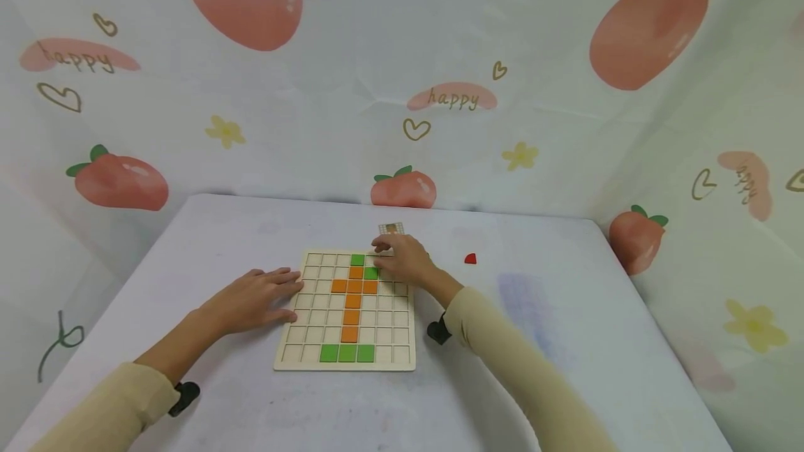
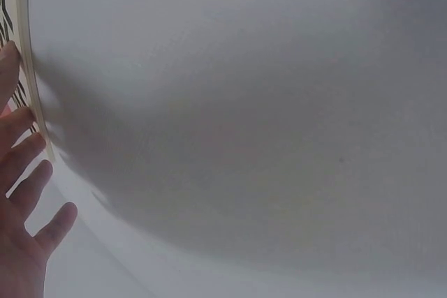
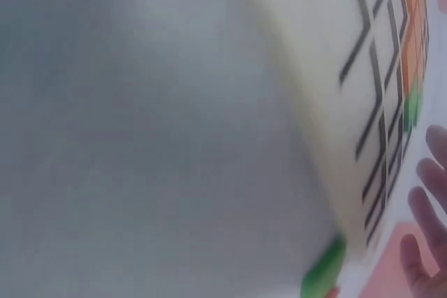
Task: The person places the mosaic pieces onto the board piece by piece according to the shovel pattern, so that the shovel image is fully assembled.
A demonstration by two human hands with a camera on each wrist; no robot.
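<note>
A square wooden grid board (image 1: 314,333) lies on the table, with an orange cross of tiles (image 1: 353,300) and green tiles (image 1: 347,353) in its squares. My left hand (image 1: 257,297) rests along its left edge, fingers spread; in the left wrist view its fingertips (image 2: 29,141) touch the rim. Over the upper right of the board is my right hand (image 1: 405,261), its thumb and forefinger apart. A blurred green tile (image 3: 325,266) shows near the board's corner in the right wrist view, against a fingertip of my right hand; most of that finger is out of frame.
A small printed card (image 1: 391,227) lies behind the board, partly hidden by the right hand. To the right is a small red piece (image 1: 470,259) on the white table (image 1: 502,382). A patterned cloth (image 1: 352,89) hangs behind.
</note>
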